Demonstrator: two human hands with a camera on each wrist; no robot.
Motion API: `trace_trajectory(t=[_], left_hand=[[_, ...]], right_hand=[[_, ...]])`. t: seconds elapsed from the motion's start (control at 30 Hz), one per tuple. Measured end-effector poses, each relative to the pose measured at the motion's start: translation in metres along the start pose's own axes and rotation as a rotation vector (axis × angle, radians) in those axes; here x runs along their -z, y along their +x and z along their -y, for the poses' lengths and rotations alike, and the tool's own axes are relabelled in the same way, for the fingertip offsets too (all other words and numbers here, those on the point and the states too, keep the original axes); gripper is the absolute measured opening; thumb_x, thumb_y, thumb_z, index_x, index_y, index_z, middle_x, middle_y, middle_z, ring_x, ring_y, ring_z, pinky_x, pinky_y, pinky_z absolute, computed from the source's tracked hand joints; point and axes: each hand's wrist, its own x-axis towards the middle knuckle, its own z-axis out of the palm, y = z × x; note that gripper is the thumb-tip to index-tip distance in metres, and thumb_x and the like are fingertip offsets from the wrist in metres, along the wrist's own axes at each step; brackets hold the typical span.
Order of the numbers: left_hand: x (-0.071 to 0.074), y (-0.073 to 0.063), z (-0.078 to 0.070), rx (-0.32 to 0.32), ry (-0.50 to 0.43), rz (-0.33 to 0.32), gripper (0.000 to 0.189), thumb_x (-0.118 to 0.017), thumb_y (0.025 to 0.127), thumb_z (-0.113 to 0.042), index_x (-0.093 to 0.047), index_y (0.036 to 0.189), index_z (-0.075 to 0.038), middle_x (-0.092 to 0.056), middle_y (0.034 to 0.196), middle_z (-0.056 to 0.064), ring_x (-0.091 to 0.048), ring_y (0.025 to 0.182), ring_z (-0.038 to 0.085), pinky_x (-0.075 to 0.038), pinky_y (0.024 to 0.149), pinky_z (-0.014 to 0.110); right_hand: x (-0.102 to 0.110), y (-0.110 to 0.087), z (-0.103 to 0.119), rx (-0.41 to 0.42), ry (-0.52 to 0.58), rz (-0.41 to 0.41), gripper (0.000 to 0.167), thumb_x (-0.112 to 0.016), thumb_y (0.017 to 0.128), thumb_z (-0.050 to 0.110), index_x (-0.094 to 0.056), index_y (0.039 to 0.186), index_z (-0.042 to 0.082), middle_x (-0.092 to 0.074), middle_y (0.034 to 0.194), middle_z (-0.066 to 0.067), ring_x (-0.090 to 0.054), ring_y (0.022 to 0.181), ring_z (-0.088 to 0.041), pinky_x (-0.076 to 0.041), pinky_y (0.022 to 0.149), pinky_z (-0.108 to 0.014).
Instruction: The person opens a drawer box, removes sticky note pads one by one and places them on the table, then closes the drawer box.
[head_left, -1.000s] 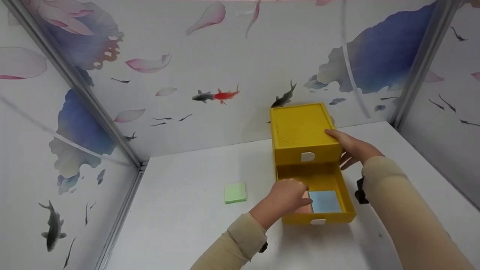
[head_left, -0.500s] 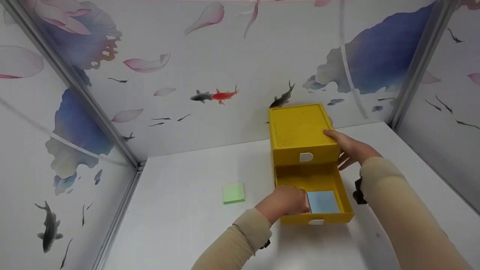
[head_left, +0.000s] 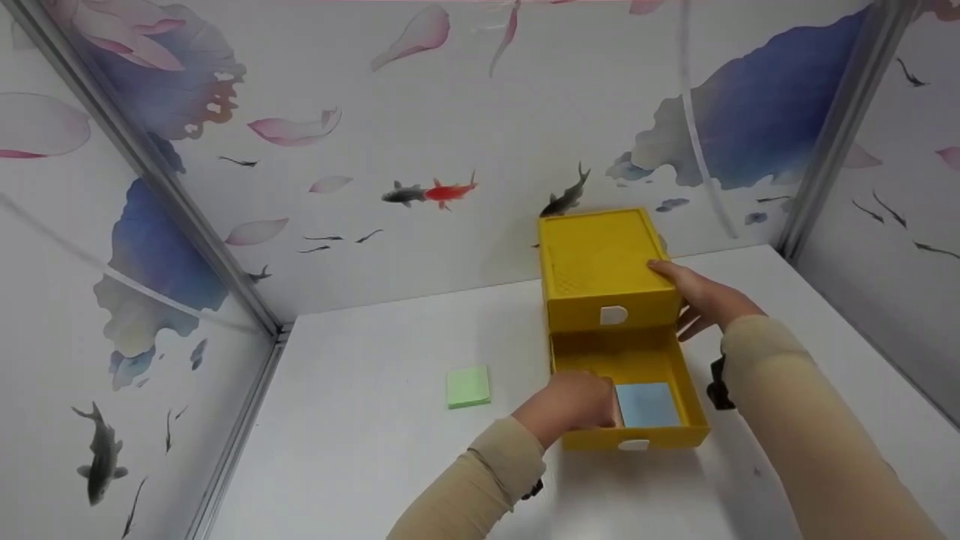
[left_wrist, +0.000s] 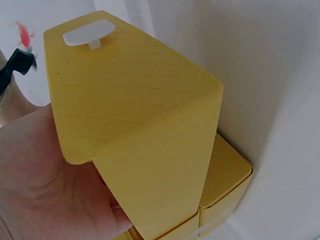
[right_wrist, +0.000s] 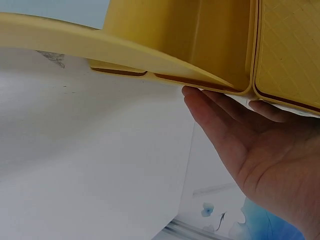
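Note:
A yellow two-drawer box (head_left: 604, 251) stands against the back wall, its lower drawer (head_left: 694, 397) pulled out. A blue sticky note pad (head_left: 647, 405) lies in that drawer on the right. My left hand (head_left: 574, 401) reaches over the drawer front and grips a pink sticky note pad (head_left: 618, 411), of which only a thin edge shows beside the blue one. In the left wrist view, the drawer front (left_wrist: 130, 85) hides these fingertips. My right hand (head_left: 709, 296) rests its thumb on the box top, its fairly straight fingers (right_wrist: 210, 107) against the side.
A green sticky note pad (head_left: 467, 387) lies on the white table (head_left: 360, 450), left of the box. White tabs serve as drawer pulls, one (head_left: 634, 445) on the lower drawer. Printed wall panels (head_left: 300, 75) with metal corner posts (head_left: 154, 169) enclose the table.
My left hand has lowered into the drawer onto the pink sticky note pad, covering most of it. The right hand keeps its place on the box.

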Motion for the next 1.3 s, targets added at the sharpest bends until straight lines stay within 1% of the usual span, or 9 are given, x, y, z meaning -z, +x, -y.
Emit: trace_trajectory(t=[0.17, 0.3, 0.47, 0.6, 0.77, 0.87, 1.0, 1.2, 1.3], left_hand=[[0.0, -0.002, 0.0, -0.014, 0.024, -0.028, 0.028, -0.061, 0.091, -0.024, -0.058, 0.064, -0.018, -0.031, 0.057, -0.003, -0.035, 0.057, 0.012, -0.028, 0.049, 0.028], [0.004, -0.004, 0.001, -0.035, 0.099, -0.061, 0.018, -0.064, 0.092, -0.026, -0.061, 0.076, -0.018, -0.046, 0.066, -0.006, -0.043, 0.064, 0.011, -0.035, 0.052, 0.026], [0.013, -0.003, 0.004, 0.0, 0.046, -0.087, 0.015, -0.064, 0.095, -0.03, -0.067, 0.09, -0.016, -0.055, 0.073, -0.004, -0.049, 0.067, 0.013, -0.042, 0.057, 0.025], [0.017, -0.002, 0.007, 0.034, -0.028, -0.092, 0.016, -0.066, 0.094, -0.029, -0.07, 0.087, -0.016, -0.053, 0.067, -0.003, -0.049, 0.064, 0.014, -0.04, 0.056, 0.024], [0.017, -0.007, 0.01, 0.012, -0.069, -0.103, 0.015, -0.067, 0.093, -0.025, -0.071, 0.082, -0.017, -0.055, 0.064, -0.004, -0.049, 0.063, 0.013, -0.038, 0.056, 0.023], [0.016, -0.012, 0.012, -0.007, -0.056, -0.095, 0.008, -0.067, 0.094, -0.021, -0.074, 0.093, -0.02, -0.059, 0.072, -0.007, -0.05, 0.068, 0.012, -0.041, 0.061, 0.022], [0.016, -0.018, 0.013, -0.01, -0.007, -0.055, 0.02, -0.066, 0.095, -0.019, -0.071, 0.113, -0.025, -0.06, 0.082, -0.008, -0.05, 0.075, 0.012, -0.043, 0.067, 0.022], [0.015, -0.022, 0.01, -0.055, 0.105, -0.077, 0.025, -0.069, 0.093, -0.021, -0.067, 0.117, -0.025, -0.063, 0.087, -0.009, -0.05, 0.073, 0.011, -0.043, 0.067, 0.021], [0.017, -0.024, 0.008, -0.026, -0.006, -0.098, 0.024, -0.072, 0.09, -0.019, -0.071, 0.113, -0.026, -0.065, 0.088, -0.011, -0.051, 0.072, 0.011, -0.042, 0.066, 0.021]], right_hand=[[0.0, 0.0, -0.001, 0.016, -0.007, 0.007, 0.103, -0.027, 0.088, 0.079, -0.02, 0.148, -0.004, -0.043, 0.133, -0.03, -0.055, 0.112, -0.043, -0.051, 0.087, -0.05], [0.0, 0.0, 0.0, 0.015, -0.01, 0.007, 0.103, -0.027, 0.088, 0.079, -0.021, 0.148, -0.004, -0.043, 0.134, -0.03, -0.055, 0.112, -0.043, -0.051, 0.088, -0.049], [-0.001, 0.0, 0.001, 0.005, 0.007, 0.009, 0.103, -0.027, 0.089, 0.079, -0.018, 0.149, -0.004, -0.041, 0.136, -0.03, -0.053, 0.114, -0.044, -0.051, 0.088, -0.049], [-0.001, 0.001, 0.002, -0.002, 0.011, 0.003, 0.103, -0.027, 0.089, 0.079, -0.016, 0.15, -0.004, -0.039, 0.137, -0.03, -0.052, 0.115, -0.044, -0.051, 0.087, -0.049], [0.0, 0.001, 0.002, -0.001, 0.006, 0.004, 0.101, -0.025, 0.09, 0.077, -0.016, 0.149, -0.004, -0.04, 0.136, -0.03, -0.053, 0.113, -0.044, -0.051, 0.087, -0.049], [-0.001, 0.001, 0.002, -0.002, 0.01, 0.003, 0.102, -0.026, 0.09, 0.078, -0.016, 0.149, -0.004, -0.04, 0.136, -0.03, -0.053, 0.114, -0.044, -0.051, 0.087, -0.049], [-0.001, 0.001, 0.001, -0.003, 0.012, -0.005, 0.103, -0.027, 0.089, 0.079, -0.017, 0.149, -0.004, -0.041, 0.134, -0.03, -0.053, 0.114, -0.044, -0.051, 0.087, -0.049], [0.0, 0.002, -0.001, 0.025, -0.012, 0.006, 0.101, -0.024, 0.09, 0.077, -0.021, 0.145, -0.008, -0.045, 0.127, -0.03, -0.056, 0.109, -0.044, -0.051, 0.087, -0.049], [0.0, 0.002, -0.001, 0.022, -0.008, 0.008, 0.102, -0.024, 0.09, 0.077, -0.02, 0.146, -0.008, -0.045, 0.128, -0.031, -0.056, 0.109, -0.044, -0.051, 0.087, -0.049]])
